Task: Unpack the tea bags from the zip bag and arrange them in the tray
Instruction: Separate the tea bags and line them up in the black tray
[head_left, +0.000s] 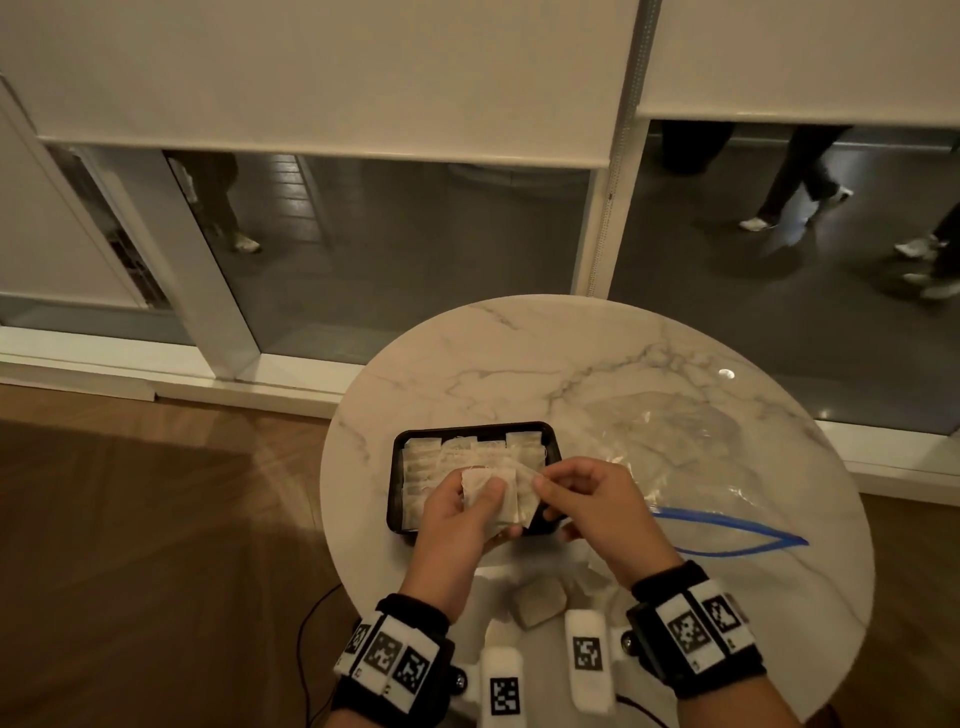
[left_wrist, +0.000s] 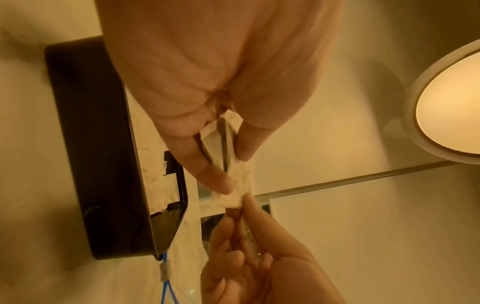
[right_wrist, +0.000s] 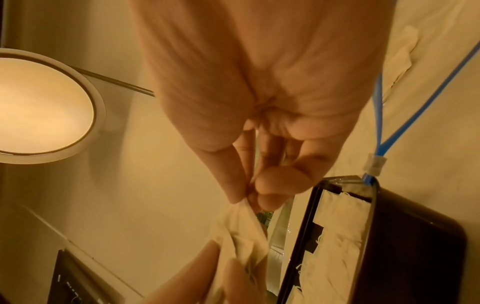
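My left hand (head_left: 480, 506) grips a small stack of pale tea bags (head_left: 511, 499) just above the near edge of the black tray (head_left: 397, 467). My right hand (head_left: 540, 486) pinches the corner of the top tea bag (left_wrist: 235, 198) between thumb and forefinger. The tray holds rows of tea bags (head_left: 452, 457) lying side by side. In the right wrist view the pinched tea bag (right_wrist: 242, 228) hangs between my right fingertips (right_wrist: 236, 197) and the left hand. The clear zip bag (head_left: 670, 447) with its blue zip (head_left: 727, 538) lies flat and open to the right of the tray.
A few loose tea bags (head_left: 537, 603) lie on the round marble table (head_left: 571, 364) near its front edge, under my wrists. Glass panels and a wood floor surround the table; people's legs (head_left: 800, 176) pass behind the glass. A cable (head_left: 306, 639) runs beneath the table's left side.
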